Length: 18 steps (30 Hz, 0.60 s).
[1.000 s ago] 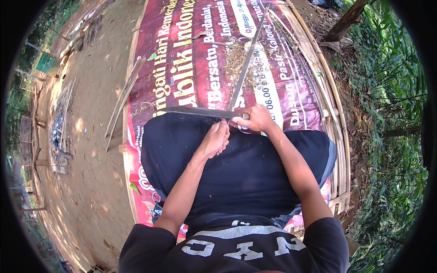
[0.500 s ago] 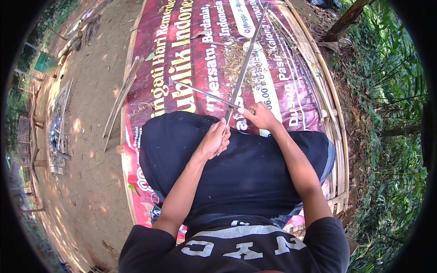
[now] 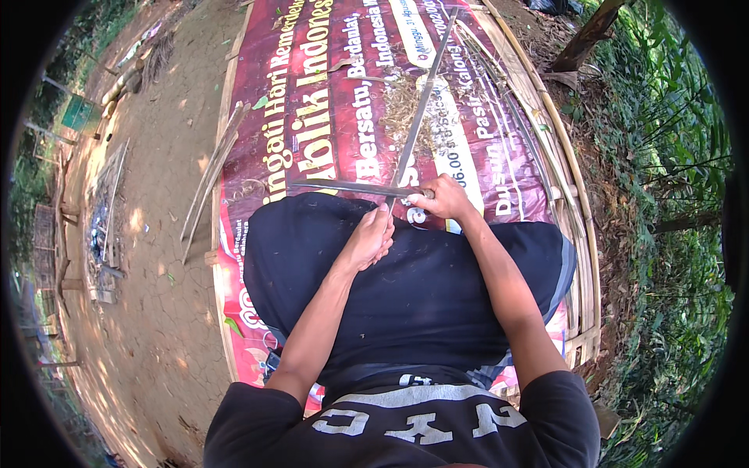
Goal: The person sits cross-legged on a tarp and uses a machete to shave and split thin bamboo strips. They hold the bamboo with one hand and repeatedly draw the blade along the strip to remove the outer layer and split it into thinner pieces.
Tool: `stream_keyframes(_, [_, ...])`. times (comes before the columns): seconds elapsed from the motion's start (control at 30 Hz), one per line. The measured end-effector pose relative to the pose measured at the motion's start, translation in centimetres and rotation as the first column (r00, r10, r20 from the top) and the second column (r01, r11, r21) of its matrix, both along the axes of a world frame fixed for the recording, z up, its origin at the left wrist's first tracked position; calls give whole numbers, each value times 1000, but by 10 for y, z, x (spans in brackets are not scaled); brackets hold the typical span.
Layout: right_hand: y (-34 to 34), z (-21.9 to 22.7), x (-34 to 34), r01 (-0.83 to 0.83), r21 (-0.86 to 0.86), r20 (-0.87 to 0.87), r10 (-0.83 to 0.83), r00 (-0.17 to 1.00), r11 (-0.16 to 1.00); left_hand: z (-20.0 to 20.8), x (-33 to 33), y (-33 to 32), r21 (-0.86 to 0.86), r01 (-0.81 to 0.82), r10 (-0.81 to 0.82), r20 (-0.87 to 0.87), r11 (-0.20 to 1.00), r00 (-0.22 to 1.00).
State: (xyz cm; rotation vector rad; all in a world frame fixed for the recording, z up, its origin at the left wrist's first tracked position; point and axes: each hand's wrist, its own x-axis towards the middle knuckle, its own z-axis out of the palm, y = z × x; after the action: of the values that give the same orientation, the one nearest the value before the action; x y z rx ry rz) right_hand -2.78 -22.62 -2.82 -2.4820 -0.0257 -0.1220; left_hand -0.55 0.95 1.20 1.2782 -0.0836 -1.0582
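Glossy banner point(image 3: 331, 129); flat knife point(image 3: 339, 186) crosses slim straight strip point(image 3: 424, 105).

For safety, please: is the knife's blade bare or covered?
Bare: the knife shows its dark blade extending left from the right hand.

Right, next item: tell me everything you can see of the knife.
The knife has a long, slim, dark, metal-looking blade, held nearly level across the view, tip to the left. The right hand grips its handle, which is mostly hidden. The blade crosses the strip just beyond the left hand; whether blade and strip touch is unclear.
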Motion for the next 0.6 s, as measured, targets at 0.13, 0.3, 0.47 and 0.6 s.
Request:
stream_keyframes(0.13, [0, -1, -1, 10, -39, 32, -9, 999, 999, -5, 0, 2, 29, 10, -11, 59, 1000, 998])
stream_keyframes(0.3, [-7, -8, -2, 49, -105, 34, -46, 998, 993, -9, 1, 1, 36, 28, -31, 110, 999, 993])
stream_keyframes(0.47, [-12, -11, -2, 66, -150, 88, -53, 995, 986, -10, 1, 1, 3, 28, -28, 107, 1000, 994])
stream_keyframes(0.6, [-19, -5, -4, 129, -173, 46, -122, 991, 976, -7, 7, 1, -60, 7, -4, 50, 998, 999])
